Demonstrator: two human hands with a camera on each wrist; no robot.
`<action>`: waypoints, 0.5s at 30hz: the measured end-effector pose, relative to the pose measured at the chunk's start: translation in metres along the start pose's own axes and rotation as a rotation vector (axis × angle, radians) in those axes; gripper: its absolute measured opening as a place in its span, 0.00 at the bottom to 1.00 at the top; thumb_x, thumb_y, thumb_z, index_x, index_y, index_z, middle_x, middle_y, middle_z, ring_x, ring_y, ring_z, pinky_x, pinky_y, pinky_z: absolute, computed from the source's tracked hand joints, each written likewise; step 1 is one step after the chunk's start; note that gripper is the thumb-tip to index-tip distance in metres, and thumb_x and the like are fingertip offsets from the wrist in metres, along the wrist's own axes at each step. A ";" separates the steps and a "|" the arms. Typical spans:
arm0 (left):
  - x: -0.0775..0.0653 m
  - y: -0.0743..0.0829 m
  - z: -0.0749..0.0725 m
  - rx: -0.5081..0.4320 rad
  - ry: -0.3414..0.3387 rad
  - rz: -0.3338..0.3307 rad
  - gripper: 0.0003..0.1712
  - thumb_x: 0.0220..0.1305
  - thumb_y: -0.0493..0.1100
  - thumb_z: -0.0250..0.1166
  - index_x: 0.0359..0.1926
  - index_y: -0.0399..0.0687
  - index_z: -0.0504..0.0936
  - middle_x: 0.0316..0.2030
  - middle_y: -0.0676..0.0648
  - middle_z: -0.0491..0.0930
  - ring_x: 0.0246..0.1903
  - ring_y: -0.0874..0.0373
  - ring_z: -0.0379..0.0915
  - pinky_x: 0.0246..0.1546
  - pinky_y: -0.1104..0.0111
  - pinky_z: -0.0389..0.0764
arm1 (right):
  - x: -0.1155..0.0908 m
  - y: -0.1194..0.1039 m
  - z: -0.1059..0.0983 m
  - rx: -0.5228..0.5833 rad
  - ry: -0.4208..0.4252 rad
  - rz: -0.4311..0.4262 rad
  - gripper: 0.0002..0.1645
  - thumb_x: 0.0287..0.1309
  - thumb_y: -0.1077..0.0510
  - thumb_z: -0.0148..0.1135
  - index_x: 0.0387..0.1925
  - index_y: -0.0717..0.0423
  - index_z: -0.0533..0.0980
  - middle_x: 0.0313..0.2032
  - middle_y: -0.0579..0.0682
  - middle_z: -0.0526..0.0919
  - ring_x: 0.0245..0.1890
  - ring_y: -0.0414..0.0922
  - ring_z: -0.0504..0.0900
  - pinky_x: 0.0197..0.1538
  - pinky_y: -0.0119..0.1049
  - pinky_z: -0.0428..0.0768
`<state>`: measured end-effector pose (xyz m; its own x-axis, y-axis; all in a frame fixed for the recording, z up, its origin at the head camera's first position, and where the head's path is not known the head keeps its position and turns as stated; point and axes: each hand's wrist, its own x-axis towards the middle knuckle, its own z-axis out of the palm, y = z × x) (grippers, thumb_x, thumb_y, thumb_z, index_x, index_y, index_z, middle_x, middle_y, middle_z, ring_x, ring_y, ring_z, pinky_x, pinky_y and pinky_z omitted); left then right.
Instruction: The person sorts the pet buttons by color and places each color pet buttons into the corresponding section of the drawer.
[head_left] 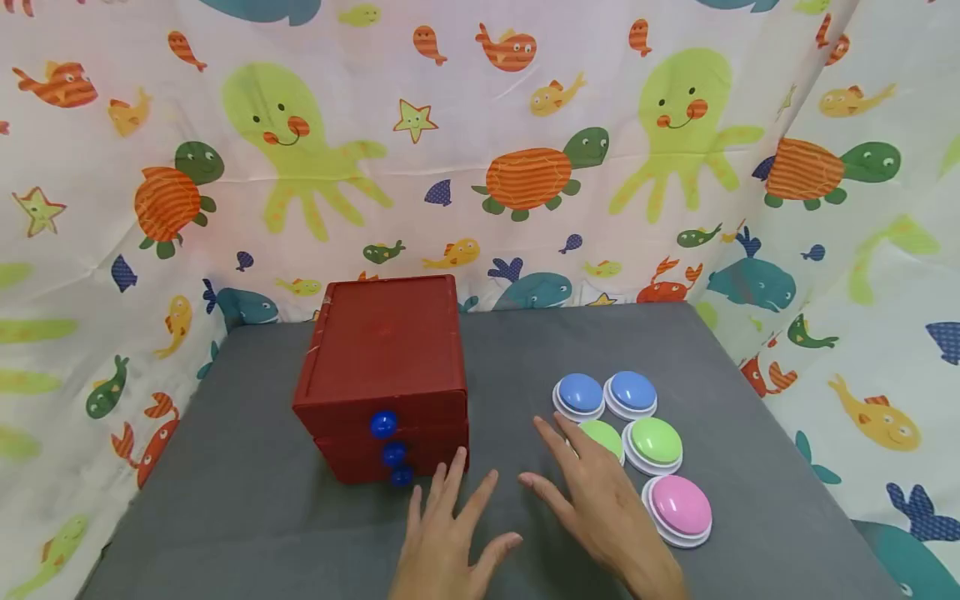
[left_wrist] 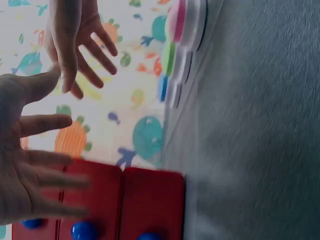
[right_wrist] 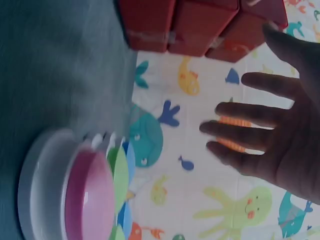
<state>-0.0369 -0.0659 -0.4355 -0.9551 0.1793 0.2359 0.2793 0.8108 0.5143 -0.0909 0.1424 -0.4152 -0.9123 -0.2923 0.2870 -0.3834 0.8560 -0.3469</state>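
Note:
A red box with stacked drawers (head_left: 386, 337) stands on the grey table, its blue knobs (head_left: 384, 424) facing the near side. Just in front of it, my left hand (head_left: 450, 533) is held with fingers spread, holding nothing. My right hand (head_left: 600, 500) hovers to the right of the box with its fingers extended, also holding nothing. It partly covers one green push button (head_left: 603, 435) in the head view. Beside that hand are another green button (head_left: 656, 440), two blue buttons (head_left: 581, 392) and a pink button (head_left: 681, 505), all on white round bases.
A grey cloth (head_left: 225, 500) covers the table. Behind it and along the sides hangs a white curtain (head_left: 450, 83) printed with sea animals. The buttons sit in a cluster on the right part of the table, apart from the box.

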 end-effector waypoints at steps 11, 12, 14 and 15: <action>0.006 -0.039 -0.062 -0.197 0.646 0.176 0.16 0.56 0.31 0.77 0.45 0.49 0.91 0.49 0.49 0.90 0.47 0.61 0.89 0.56 0.85 0.78 | 0.028 -0.050 0.015 0.531 0.335 -0.311 0.18 0.57 0.67 0.76 0.49 0.52 0.86 0.50 0.48 0.88 0.49 0.41 0.89 0.56 0.21 0.82; 0.007 -0.043 -0.071 -0.213 0.676 0.161 0.15 0.57 0.30 0.76 0.45 0.47 0.92 0.50 0.47 0.90 0.50 0.63 0.88 0.58 0.86 0.76 | 0.031 -0.056 0.016 0.574 0.335 -0.331 0.17 0.58 0.68 0.75 0.48 0.52 0.86 0.50 0.49 0.88 0.49 0.42 0.89 0.57 0.20 0.81; 0.009 -0.050 -0.087 -0.214 0.725 0.117 0.14 0.59 0.30 0.75 0.46 0.45 0.91 0.53 0.45 0.89 0.54 0.69 0.84 0.60 0.87 0.73 | 0.036 -0.068 0.020 0.619 0.338 -0.384 0.17 0.58 0.69 0.73 0.48 0.52 0.86 0.51 0.52 0.88 0.49 0.45 0.89 0.57 0.21 0.82; 0.011 -0.054 -0.095 -0.204 0.742 0.086 0.13 0.61 0.31 0.74 0.47 0.43 0.91 0.54 0.45 0.88 0.56 0.72 0.82 0.61 0.87 0.72 | 0.038 -0.073 0.022 0.626 0.331 -0.398 0.17 0.59 0.69 0.73 0.48 0.52 0.86 0.51 0.53 0.88 0.49 0.46 0.89 0.57 0.21 0.82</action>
<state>-0.0529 -0.1605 -0.3825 -0.6332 -0.2414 0.7354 0.4311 0.6791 0.5942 -0.1005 0.0593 -0.3981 -0.6377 -0.2992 0.7098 -0.7695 0.2887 -0.5697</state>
